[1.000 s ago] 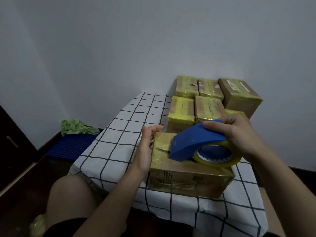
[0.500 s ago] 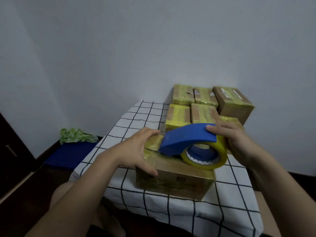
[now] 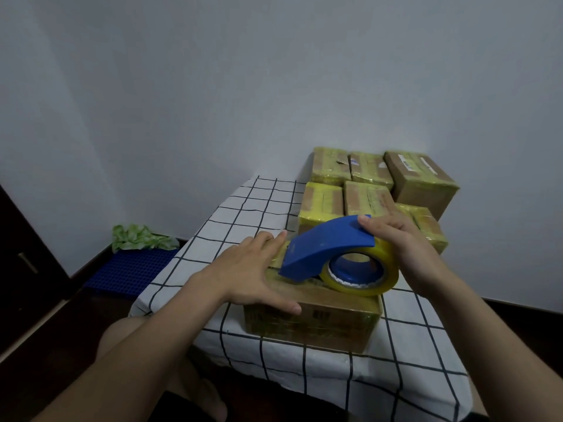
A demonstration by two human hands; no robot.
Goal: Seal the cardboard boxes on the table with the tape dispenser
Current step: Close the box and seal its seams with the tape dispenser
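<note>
**Near box under tape, both hands engaged**

Since the earlier frames, the left hand has come off the side of the box and now lies flat on its top, fingers spread, thumb over the front edge. It presses rather than grips; nothing is held in it.

The right hand is closed around the dispenser, fingertips on the upper rear of the blue shell, palm behind the roll.

Containers: the box stands near the front edge of the table, flaps down, contents not visible. Yellowish tape covers its top and front. Six more boxes stand grouped at the far right of the table against the wall, all closed and mostly wrapped in yellow tape; contents not visible. The rear right one shows the most bare cardboard.

Orientation: the dispenser sits on the box top, right of centre. Its long axis runs left to right across the lid, tilted down toward the left. The nose points left, just beside the left hand; the roll stands on edge at the right end, its open core facing the camera.

A checked cloth covers the table. On the floor to the left lie a blue mat and a green cloth.
</note>
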